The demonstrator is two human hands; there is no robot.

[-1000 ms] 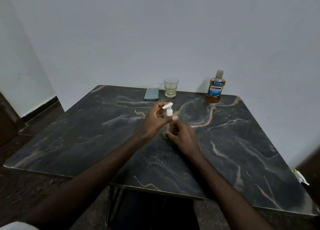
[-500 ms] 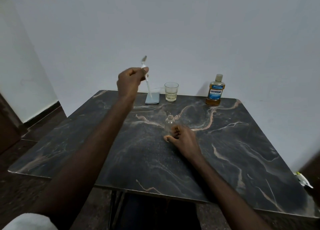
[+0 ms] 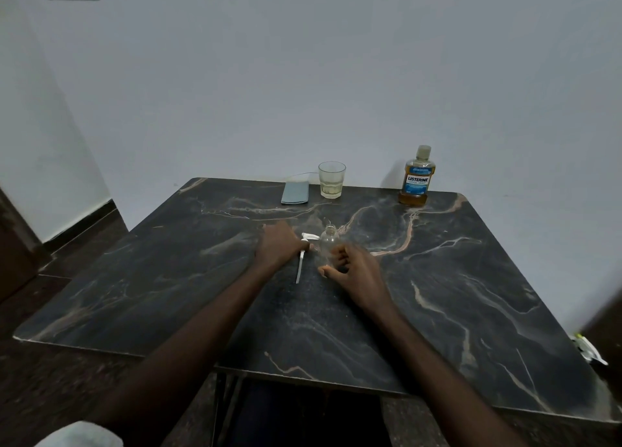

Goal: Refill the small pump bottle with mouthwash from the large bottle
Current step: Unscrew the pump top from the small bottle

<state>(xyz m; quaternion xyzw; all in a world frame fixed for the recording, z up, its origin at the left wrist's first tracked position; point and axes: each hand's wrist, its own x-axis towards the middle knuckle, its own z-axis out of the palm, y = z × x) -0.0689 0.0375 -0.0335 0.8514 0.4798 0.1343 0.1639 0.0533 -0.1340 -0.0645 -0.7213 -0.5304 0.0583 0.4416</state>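
Pinching pump (image 3: 304, 244), left hand (image 3: 277, 246); right hand (image 3: 358, 273) seemingly grips small bottle (image 3: 328, 246).

Dim indoor shot in flat, cool grey light. Wall (image 3: 336, 76) was evenly lit and darkened toward the corners. Large bottle (image 3: 416, 177) threw a faint, soft shadow leftward onto the wall. Dark table (image 3: 471, 278) showed only a weak sheen. Forearms were underexposed; left hand (image 3: 277, 246) and right hand (image 3: 356, 275) lost finger detail. The clear small pump bottle (image 3: 328, 246) nearly vanished against the tabletop, while the white pump head (image 3: 307, 239) stood out. Wide-angle lens bowed the table edges. Right frame edge was smeared and the sleeve (image 3: 80, 435) at bottom left was blurred. Overall soft and grainy.
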